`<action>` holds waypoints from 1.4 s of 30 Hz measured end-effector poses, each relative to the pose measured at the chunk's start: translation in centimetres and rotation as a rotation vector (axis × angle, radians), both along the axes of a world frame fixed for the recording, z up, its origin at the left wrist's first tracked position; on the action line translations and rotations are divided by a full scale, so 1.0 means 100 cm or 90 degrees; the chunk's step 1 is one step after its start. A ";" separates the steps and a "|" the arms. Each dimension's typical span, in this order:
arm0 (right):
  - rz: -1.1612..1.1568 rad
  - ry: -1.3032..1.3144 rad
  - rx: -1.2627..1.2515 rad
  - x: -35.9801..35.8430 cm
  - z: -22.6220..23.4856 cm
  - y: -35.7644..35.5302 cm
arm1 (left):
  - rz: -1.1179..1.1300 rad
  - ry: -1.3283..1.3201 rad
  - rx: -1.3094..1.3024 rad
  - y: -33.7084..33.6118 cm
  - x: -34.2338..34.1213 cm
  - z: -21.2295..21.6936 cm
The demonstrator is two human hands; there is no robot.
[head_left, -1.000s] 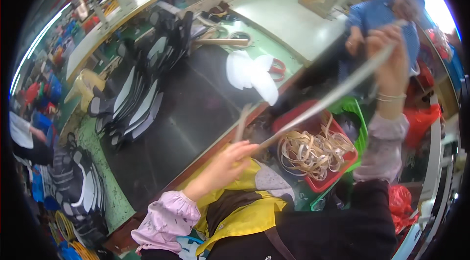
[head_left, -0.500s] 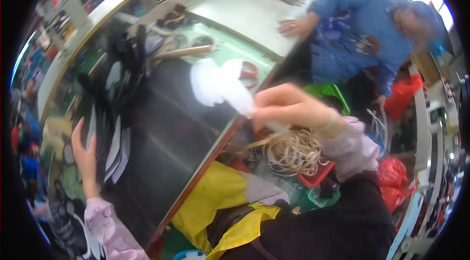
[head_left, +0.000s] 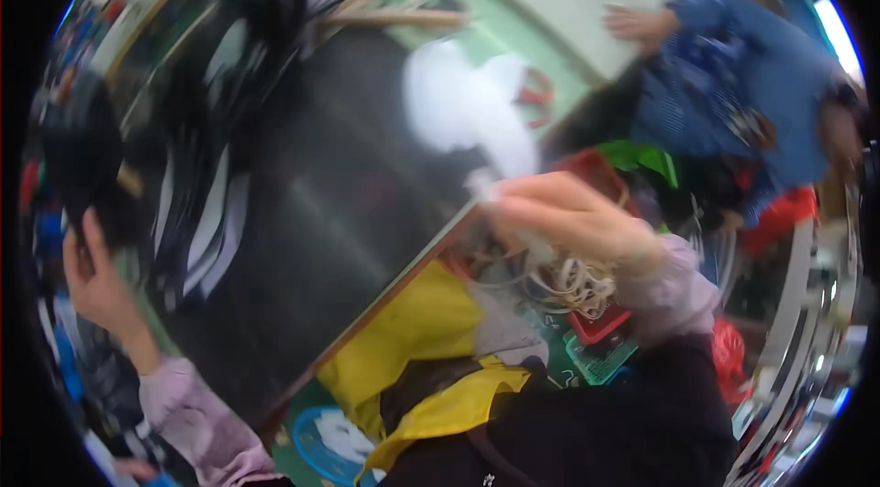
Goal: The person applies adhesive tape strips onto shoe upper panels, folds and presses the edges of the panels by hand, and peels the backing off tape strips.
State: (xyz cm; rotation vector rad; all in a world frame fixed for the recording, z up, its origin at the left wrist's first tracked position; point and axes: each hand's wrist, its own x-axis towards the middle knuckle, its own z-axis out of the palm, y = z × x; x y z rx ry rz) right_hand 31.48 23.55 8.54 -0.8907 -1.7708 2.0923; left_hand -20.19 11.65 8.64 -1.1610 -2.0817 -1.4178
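Far out on the left, my left hand (head_left: 99, 290) pinches the lower end of a dark, flat black piece (head_left: 84, 134); blur hides its exact kind. My right hand (head_left: 573, 212) is closed at the worktop's red-brown edge, with a small white piece (head_left: 478, 182) at its fingertips. Just beyond it lie overlapping white rounded pieces (head_left: 445, 97) on the black worktop (head_left: 321, 184). Between my hands, toward the left, rests a bunch of black strips and pieces (head_left: 179, 184) with pale undersides (head_left: 215, 239).
Red-handled scissors (head_left: 536, 97) lie behind the white pieces, and a wooden stick (head_left: 399, 17) farther left. Below my right arm are tangled cream strips (head_left: 577, 285), a red tray (head_left: 600, 324) and a green basket (head_left: 600, 359). A co-worker in blue (head_left: 733, 93) sits at the far right.
My left hand has moved outward to the left, and its spread fingers have closed on a black piece. My right hand stays by the white pieces. The whole view has shifted.
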 end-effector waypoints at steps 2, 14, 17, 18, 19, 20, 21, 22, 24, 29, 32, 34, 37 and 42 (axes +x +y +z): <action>0.009 0.046 0.015 -0.004 0.005 -0.004 | -0.095 0.204 -0.133 -0.025 0.103 0.012; 0.180 -0.109 0.063 -0.098 0.019 -0.030 | -0.348 0.171 -0.321 -0.105 0.186 -0.071; 0.218 -0.099 0.154 -0.119 0.029 -0.036 | -0.349 0.071 -0.369 -0.112 0.173 -0.088; 0.184 -0.069 0.140 -0.122 0.031 -0.038 | -0.359 0.078 -0.384 -0.115 0.181 -0.086; 0.168 -0.060 0.141 -0.127 0.030 -0.038 | -0.371 0.084 -0.398 -0.119 0.189 -0.084; 0.166 -0.071 0.160 -0.135 0.028 -0.045 | -0.377 0.092 -0.398 -0.124 0.194 -0.086; 0.177 -0.088 0.193 -0.147 0.020 -0.051 | -0.374 0.080 -0.378 -0.128 0.196 -0.093; 0.199 -0.101 0.232 -0.158 0.007 -0.058 | -0.376 0.071 -0.355 -0.131 0.192 -0.098; 0.226 -0.112 0.413 -0.174 -0.028 -0.066 | -0.378 0.055 -0.331 -0.131 0.189 -0.102; 0.182 -0.150 0.616 -0.184 -0.058 -0.078 | -0.370 0.041 -0.256 -0.130 0.189 -0.108; 0.183 -0.152 0.628 -0.187 -0.060 -0.080 | -0.373 0.018 -0.242 -0.134 0.187 -0.112; 0.183 -0.155 0.636 -0.188 -0.062 -0.080 | -0.376 0.006 -0.234 -0.132 0.187 -0.115; 0.176 -0.172 0.667 -0.188 -0.063 -0.083 | -0.367 -0.032 -0.186 -0.128 0.190 -0.114; 0.234 -0.258 0.662 -0.185 -0.054 -0.083 | -0.364 0.010 -0.245 -0.128 0.189 -0.112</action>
